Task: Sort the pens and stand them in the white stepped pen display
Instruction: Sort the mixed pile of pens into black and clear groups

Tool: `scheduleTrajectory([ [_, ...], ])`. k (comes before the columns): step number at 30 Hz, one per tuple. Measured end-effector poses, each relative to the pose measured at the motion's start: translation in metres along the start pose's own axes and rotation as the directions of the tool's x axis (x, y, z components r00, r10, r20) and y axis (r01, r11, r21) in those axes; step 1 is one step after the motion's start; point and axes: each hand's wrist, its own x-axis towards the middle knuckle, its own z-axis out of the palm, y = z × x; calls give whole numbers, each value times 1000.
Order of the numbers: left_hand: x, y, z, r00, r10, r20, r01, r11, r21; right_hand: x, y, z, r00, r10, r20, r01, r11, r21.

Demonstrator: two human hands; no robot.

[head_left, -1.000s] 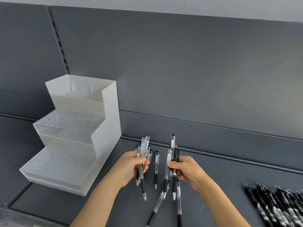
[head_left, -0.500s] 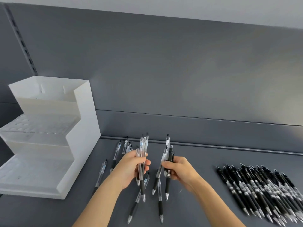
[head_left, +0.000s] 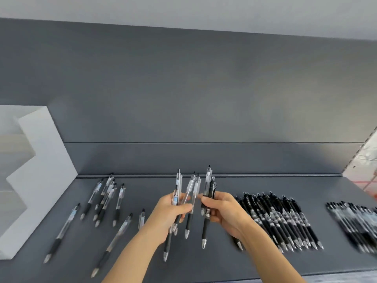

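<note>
The 2 forearms rise from the bottom edge, hands near each other but apart. Left hand (head_left: 170, 211) grips fanned clear pens (head_left: 177, 188), thumb across them; right hand (head_left: 224, 210) pinches a pen pair (head_left: 211, 188), fingers curled.

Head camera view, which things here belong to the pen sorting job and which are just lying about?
Job: white stepped display; loose clear pens; bunch in the left hand; pens in the right hand; row of black pens; blurred pens far right.
Lying about: grey back panel; pale surface at right edge, unidentifiable.
</note>
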Motion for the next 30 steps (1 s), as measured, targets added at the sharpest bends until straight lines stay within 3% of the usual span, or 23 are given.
scheduleTrajectory([
  [6,-5,6,82,999,-51,-14,48,986,-162,-50,-3,-106,995,-2,102,-5,997,71],
  [16,-20,12,216,997,-67,46,75,977,-200,-114,-3,-225,991,-10,134,0,997,75],
  [23,-3,7,272,990,-46,131,60,992,-107,-150,4,-276,996,36,-85,-37,999,-11],
  [30,10,-6,331,982,-50,182,44,998,39,-178,16,-341,919,37,-393,-112,979,-171],
])
